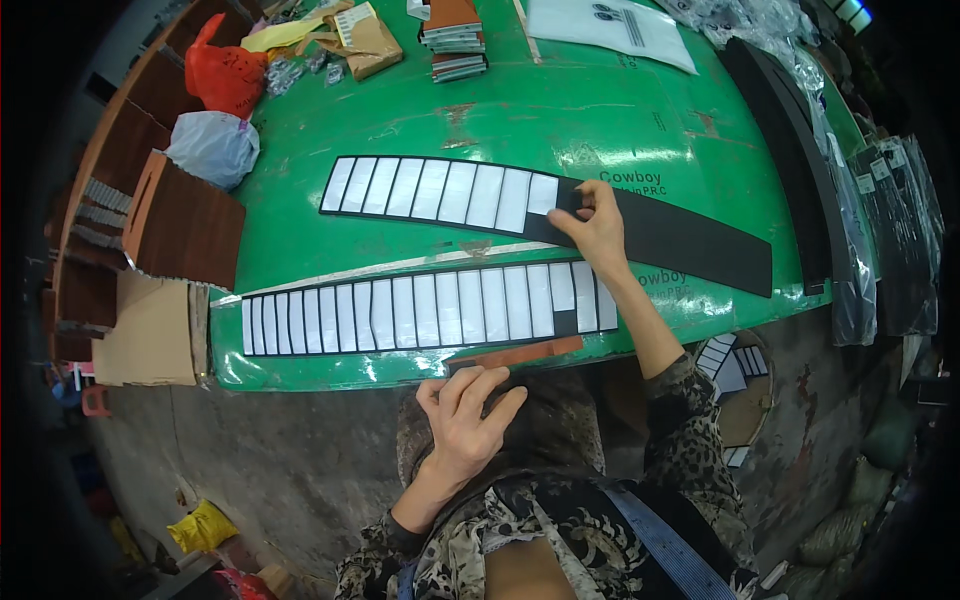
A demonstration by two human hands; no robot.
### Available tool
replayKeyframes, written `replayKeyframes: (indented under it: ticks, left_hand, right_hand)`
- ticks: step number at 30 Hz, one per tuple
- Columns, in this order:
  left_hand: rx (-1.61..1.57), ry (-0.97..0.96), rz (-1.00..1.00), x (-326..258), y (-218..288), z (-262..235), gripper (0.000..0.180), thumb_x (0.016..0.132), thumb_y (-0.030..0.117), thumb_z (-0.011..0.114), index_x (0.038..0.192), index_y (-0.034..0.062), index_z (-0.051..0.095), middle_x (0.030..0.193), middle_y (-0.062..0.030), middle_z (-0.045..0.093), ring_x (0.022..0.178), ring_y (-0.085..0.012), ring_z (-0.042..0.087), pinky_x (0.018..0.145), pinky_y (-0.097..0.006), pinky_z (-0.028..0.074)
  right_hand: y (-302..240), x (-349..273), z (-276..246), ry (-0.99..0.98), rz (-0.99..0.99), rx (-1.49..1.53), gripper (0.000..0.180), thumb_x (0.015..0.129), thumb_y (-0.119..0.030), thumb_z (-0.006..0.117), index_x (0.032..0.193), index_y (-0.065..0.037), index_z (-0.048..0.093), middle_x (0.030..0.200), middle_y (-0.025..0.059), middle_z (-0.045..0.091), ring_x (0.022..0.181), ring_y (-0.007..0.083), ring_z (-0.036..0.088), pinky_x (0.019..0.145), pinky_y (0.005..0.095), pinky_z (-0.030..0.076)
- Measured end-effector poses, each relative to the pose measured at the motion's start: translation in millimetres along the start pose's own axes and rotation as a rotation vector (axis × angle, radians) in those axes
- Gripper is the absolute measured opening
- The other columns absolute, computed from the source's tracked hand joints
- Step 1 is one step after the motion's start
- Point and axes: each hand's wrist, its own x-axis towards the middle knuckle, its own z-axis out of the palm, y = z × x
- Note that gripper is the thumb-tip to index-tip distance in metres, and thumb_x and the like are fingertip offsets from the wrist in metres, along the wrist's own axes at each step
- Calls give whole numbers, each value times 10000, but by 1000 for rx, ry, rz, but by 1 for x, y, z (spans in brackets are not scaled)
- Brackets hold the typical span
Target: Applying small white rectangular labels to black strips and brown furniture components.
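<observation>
A long black strip (690, 238) lies slantwise on the green table, its left part covered by a row of white rectangular pieces (455, 192). My right hand (600, 232) is over this strip beside the last, shorter white piece (542, 193). Its thumb and index finger are bent and apart, and no object shows between them. Nearer me lies a second black strip (566, 322) bearing white pieces (465, 305) almost to its right end. My left hand (465, 420) is at the table's front edge, fingers loosely bent and spread, just below a flat reddish-brown strip (525, 353).
Brown boxy pieces (185, 225) and a cardboard sheet (150, 330) stand at the left. Bags, including a red one (225, 80), and a stack of brown pieces (455, 40) sit farther back. Long black panels (785, 150) line the right edge. A round container (745, 415) with white-and-black pieces is below.
</observation>
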Motion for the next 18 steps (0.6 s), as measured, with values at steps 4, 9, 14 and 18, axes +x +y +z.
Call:
replayKeyframes:
  ticks: [4, 9, 14, 18]
  left_hand:
    - [12, 21, 12, 0, 4, 1, 329, 574, 42, 676, 886, 144, 701, 1031, -42, 605, 976, -226, 521, 814, -391, 298]
    - [-14, 11, 32, 2, 14, 9, 317, 574, 65, 679, 881, 143, 698, 1039, -36, 607, 965, -228, 527, 793, -387, 307]
    - [47, -84, -35, -10, 29, 28, 306, 637, 71, 665, 938, 122, 692, 1073, -42, 611, 991, -207, 538, 810, -394, 287]
    - [157, -96, -71, -11, 35, 47, 330, 723, 111, 617, 1049, 76, 653, 1113, -40, 603, 1039, -175, 542, 836, -409, 260]
  right_hand:
    - [3, -1, 0, 91, 108, 217, 322, 737, -124, 758, 961, -16, 552, 778, 15, 559, 698, 95, 532, 639, 242, 467]
    - [-19, -33, -51, 11, 137, 406, 218, 791, -19, 704, 982, 2, 599, 850, -12, 593, 769, 50, 561, 691, 192, 483]
    - [-35, -89, -92, -245, 220, 214, 306, 729, -6, 726, 1027, -8, 657, 860, 12, 626, 781, 95, 563, 717, 237, 476]
    - [-42, -112, -105, -371, 24, -26, 382, 653, -50, 766, 1027, -43, 687, 837, 37, 644, 787, 156, 557, 716, 288, 463]
